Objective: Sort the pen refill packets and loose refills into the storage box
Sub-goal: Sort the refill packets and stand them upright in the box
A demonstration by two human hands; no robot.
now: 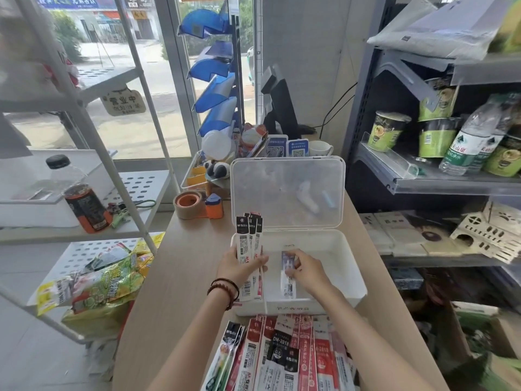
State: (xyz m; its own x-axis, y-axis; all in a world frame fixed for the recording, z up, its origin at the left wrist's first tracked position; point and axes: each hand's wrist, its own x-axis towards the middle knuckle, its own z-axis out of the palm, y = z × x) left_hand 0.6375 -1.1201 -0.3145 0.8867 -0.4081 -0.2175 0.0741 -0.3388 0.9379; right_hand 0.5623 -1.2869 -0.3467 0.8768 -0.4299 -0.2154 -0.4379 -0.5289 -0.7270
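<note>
Right hand (308, 270): fingers curled, pinching the far end of a single packet (288, 283) that lies flat on the floor of the storage box (296, 307), left of centre. The packet's long axis runs near to far, in line with the box's short side. Left hand (239, 268): closed round a bundle of packets (249, 238), held roughly upright at the box's left wall, printed tops pointing far and up, barcoded ends hanging below the palm. One thin loose refill (263, 292) slants down out of the same grip over the near-left corner of the box. Beaded bracelets (225, 289) on the left wrist. The box's clear lid (287, 193) stands open on the far side. The rest of the box floor, to the right of the single packet, looks bare. The pile of packets (284, 356) lies on the counter (183, 263) just near of the box, between the forearms, long axes also near to far. Judgement: the right hand is setting this packet down. The left hand's bundle, just left of it and nearer to that side of the box, needs tipping from upright to flat, same axis, to lie alongside. A tape roll (188, 204) sits far left on the counter.
</note>
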